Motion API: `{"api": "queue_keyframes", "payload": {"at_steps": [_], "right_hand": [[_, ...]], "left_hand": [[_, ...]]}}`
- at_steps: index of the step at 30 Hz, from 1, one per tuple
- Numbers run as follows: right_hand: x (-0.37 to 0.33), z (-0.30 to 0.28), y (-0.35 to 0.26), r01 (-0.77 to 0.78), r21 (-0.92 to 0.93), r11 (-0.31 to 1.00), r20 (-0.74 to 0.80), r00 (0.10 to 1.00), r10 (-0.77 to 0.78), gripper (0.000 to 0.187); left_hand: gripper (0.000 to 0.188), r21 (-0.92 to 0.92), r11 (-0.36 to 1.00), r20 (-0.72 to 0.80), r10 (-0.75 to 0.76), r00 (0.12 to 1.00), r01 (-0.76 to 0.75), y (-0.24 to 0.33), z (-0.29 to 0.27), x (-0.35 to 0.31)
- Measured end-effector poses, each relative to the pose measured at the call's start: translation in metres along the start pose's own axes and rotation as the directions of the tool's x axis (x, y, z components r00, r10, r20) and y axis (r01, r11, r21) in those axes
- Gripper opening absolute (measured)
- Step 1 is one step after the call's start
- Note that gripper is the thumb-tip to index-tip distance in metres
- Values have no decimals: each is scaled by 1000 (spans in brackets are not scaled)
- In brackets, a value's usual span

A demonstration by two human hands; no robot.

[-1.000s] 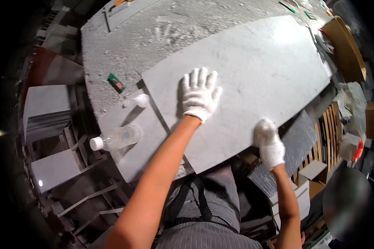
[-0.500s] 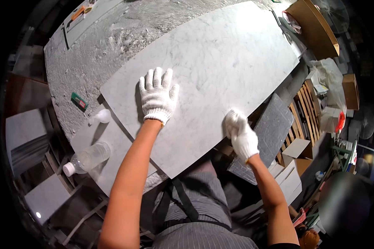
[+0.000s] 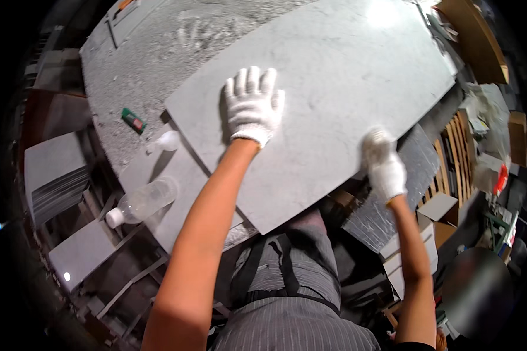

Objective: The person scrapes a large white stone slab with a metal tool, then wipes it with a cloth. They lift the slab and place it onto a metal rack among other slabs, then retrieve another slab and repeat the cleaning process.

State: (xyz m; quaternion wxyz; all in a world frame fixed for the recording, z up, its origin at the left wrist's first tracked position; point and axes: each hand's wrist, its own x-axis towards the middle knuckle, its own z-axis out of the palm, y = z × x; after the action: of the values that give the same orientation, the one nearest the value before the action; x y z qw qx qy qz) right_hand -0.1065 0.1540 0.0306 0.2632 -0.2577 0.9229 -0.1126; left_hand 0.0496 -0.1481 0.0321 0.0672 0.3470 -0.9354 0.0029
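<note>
A large pale stone slab (image 3: 328,76) with faint grey veining lies in front of me. My left hand (image 3: 255,105), in a white knit glove, rests flat on its top with the fingers spread. At the slab's right-hand edge is my right hand (image 3: 385,167), gloved too. Its fingers are curled and blurred at the tips, so anything inside them is hidden. Left of the slab, a clear plastic bottle (image 3: 143,202) with a white cap lies on its side on a smaller pale slab (image 3: 167,225).
A small white rounded object (image 3: 168,140) and a green packet (image 3: 133,120) lie left of the slab on a rough, dusty surface (image 3: 152,70). On the right are a dark grey slab (image 3: 413,167), a slatted wooden pallet (image 3: 457,152) and a cardboard box (image 3: 474,35).
The whole view has shifted, so the scene sits farther right and higher. My left hand keeps its place on the slab; my right hand stays at the edge, slightly farther along it.
</note>
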Motion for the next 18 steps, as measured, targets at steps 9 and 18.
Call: {"api": "queue_keyframes", "payload": {"at_steps": [9,18], "right_hand": [[11,-25,-32,-250,179,952,-25,966,258,42],[56,-93,-10,-250,121,961,-105,959,263,39]], "left_hand": [[52,34,999,-117,19,993,-15,3,13,20],[50,75,997,-106,17,994,-9,9,16,34]]}}
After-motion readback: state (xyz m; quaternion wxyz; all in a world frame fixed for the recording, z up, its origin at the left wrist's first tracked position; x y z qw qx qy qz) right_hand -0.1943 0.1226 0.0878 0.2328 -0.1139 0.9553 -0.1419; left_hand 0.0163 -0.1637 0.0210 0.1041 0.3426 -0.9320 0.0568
